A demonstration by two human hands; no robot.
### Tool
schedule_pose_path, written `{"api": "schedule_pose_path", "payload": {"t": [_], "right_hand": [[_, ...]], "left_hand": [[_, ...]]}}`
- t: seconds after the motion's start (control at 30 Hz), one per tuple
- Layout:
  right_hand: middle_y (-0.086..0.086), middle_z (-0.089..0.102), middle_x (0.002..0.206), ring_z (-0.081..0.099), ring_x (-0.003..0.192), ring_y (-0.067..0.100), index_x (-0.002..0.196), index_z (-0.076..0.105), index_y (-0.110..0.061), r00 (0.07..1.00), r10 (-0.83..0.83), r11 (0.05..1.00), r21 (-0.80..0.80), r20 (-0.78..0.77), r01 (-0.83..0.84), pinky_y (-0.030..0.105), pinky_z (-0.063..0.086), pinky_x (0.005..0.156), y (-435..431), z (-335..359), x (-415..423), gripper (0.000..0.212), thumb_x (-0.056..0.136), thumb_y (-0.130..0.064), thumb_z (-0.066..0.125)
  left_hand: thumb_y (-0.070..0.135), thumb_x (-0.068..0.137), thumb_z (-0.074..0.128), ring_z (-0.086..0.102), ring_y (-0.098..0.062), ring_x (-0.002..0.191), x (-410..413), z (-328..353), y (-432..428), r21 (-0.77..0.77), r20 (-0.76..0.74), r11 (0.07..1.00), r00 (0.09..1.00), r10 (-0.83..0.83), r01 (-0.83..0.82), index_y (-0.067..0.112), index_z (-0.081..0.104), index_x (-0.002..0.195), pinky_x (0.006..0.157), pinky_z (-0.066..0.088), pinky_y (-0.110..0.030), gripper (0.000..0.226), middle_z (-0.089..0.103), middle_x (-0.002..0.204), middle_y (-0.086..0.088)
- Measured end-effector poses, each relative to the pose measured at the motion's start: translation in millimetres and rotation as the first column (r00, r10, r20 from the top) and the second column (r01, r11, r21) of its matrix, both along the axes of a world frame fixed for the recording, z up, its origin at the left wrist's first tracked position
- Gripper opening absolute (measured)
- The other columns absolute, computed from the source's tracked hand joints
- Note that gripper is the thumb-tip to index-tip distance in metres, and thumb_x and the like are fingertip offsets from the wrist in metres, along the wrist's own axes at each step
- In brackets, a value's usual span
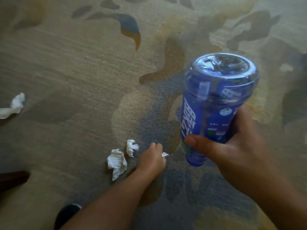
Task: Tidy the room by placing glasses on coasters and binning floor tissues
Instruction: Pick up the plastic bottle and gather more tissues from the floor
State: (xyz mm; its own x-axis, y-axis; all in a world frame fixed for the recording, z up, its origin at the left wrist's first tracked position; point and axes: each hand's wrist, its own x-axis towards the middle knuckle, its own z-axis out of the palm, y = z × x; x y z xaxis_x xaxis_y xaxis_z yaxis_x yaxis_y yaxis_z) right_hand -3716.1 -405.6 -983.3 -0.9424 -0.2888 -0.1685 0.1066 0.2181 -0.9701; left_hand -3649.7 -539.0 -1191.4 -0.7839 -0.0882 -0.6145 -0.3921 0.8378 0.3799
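My left hand [152, 161] is down on the carpet, fingers curled round a white tissue whose tip [164, 154] pokes out on the right. Two more crumpled white tissues lie just left of it, one larger [116, 162] and one smaller [131, 147]. Another tissue [14, 106] lies at the far left edge. My right hand [232, 146] grips a blue plastic bottle [216, 103] held upside down, its base pointing up towards the camera.
The floor is a beige carpet [74, 72] with grey and ochre patches. A dark wooden furniture edge [13, 179] juts in at the lower left. A dark shoe [67, 214] shows at the bottom.
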Motion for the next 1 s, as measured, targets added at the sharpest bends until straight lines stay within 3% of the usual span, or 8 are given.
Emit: {"api": "schedule_pose_path", "payload": {"t": [0.17,0.27,0.33,0.47,0.57,0.77,0.87,1.0], "right_hand": [[-0.006,0.069,0.108,0.067,0.099,0.018,0.105,0.054,-0.045,0.999,0.043,0.999,-0.023,0.006,-0.042,0.053,0.053,0.085,-12.6,-3.3,-13.1,0.071,0.042,-0.066,0.082],[-0.004,0.07,0.108,0.068,0.098,0.017,0.112,0.055,-0.035,0.994,0.109,0.994,-0.015,0.012,-0.109,0.051,0.054,0.085,-24.3,-6.4,-19.3,0.08,0.043,-0.065,0.083],[-0.005,0.07,0.109,0.068,0.1,0.017,0.11,0.054,-0.04,0.99,0.142,0.99,-0.028,0.014,-0.141,0.049,0.054,0.085,-31.4,-8.8,-20.9,0.077,0.043,-0.064,0.083],[-0.005,0.068,0.112,0.067,0.103,0.016,0.11,0.052,-0.043,0.983,0.185,0.982,-0.045,0.005,-0.185,0.048,0.053,0.087,-44.1,-11.5,-22.7,0.075,0.045,-0.064,0.083],[-0.004,0.068,0.113,0.065,0.105,0.018,0.112,0.051,-0.041,0.973,0.229,0.972,-0.049,-0.002,-0.229,0.05,0.052,0.089,-56.5,-12.7,-21.3,0.077,0.046,-0.063,0.083],[-0.013,0.069,0.109,0.067,0.101,0.01,0.106,0.052,-0.051,0.951,0.31,0.949,-0.063,0.011,-0.309,0.046,0.053,0.088,-84.6,-11.7,-14.0,0.073,0.041,-0.066,0.082],[-0.012,0.069,0.11,0.067,0.101,0.01,0.109,0.052,-0.047,0.944,0.329,0.943,-0.049,0.004,-0.328,0.045,0.054,0.088,-90.1,-12.6,-12.5,0.075,0.043,-0.065,0.082],[-0.009,0.069,0.111,0.067,0.102,0.015,0.11,0.052,-0.046,0.949,0.316,0.948,-0.029,0.006,-0.316,0.049,0.053,0.087,-93.2,-12.6,-10.0,0.078,0.042,-0.066,0.082]], "left_hand": [[0.023,0.081,0.057,0.056,-0.03,0.084,0.5,23.3,-44.5,-0.005,-0.22,0.95,0.927,0.304,-0.313,0.017,0.049,0.089,0.067,0.037,-0.034,0.013,0.043,0.109,-0.002],[0.023,0.086,0.055,0.06,-0.03,0.095,5.7,14.3,-61.7,-0.176,-0.103,0.952,0.967,0.234,-0.249,0.018,0.052,0.103,0.074,0.045,-0.035,0.018,0.039,0.13,-0.008],[0.024,0.091,0.052,0.059,-0.027,0.099,8.3,4.4,-65.0,-0.248,0.009,0.954,0.985,0.174,-0.166,0.018,0.051,0.11,0.073,0.044,-0.035,0.02,0.043,0.127,-0.007],[0.021,0.09,0.05,0.058,-0.023,0.091,6.7,8.2,-62.0,-0.135,-0.08,0.927,0.937,0.341,-0.349,0.019,0.05,0.101,0.073,0.045,-0.035,0.011,0.052,0.113,0.0],[0.023,0.082,0.052,0.057,-0.024,0.084,11.2,26.3,-64.8,0.028,-0.16,0.817,0.804,0.572,-0.576,0.026,0.045,0.088,0.073,0.045,-0.035,0.009,0.058,0.096,0.003],[0.018,0.081,0.055,0.063,-0.026,0.095,60.3,19.0,-85.1,0.099,-0.076,0.651,0.647,0.759,-0.752,0.034,0.045,0.123,0.08,0.053,-0.034,0.045,0.063,0.113,-0.004],[0.03,0.079,0.057,0.064,-0.027,0.092,75.1,6.0,-84.7,0.049,-0.022,0.709,0.709,0.705,-0.703,0.044,0.038,0.123,0.073,0.058,-0.044,0.05,0.058,0.116,-0.002],[0.033,0.087,0.055,0.06,-0.024,0.101,80.1,-8.1,-84.4,-0.121,0.056,0.802,0.803,0.594,-0.585,0.033,0.048,0.122,0.084,0.052,-0.038,0.036,0.048,0.128,-0.004]]}}
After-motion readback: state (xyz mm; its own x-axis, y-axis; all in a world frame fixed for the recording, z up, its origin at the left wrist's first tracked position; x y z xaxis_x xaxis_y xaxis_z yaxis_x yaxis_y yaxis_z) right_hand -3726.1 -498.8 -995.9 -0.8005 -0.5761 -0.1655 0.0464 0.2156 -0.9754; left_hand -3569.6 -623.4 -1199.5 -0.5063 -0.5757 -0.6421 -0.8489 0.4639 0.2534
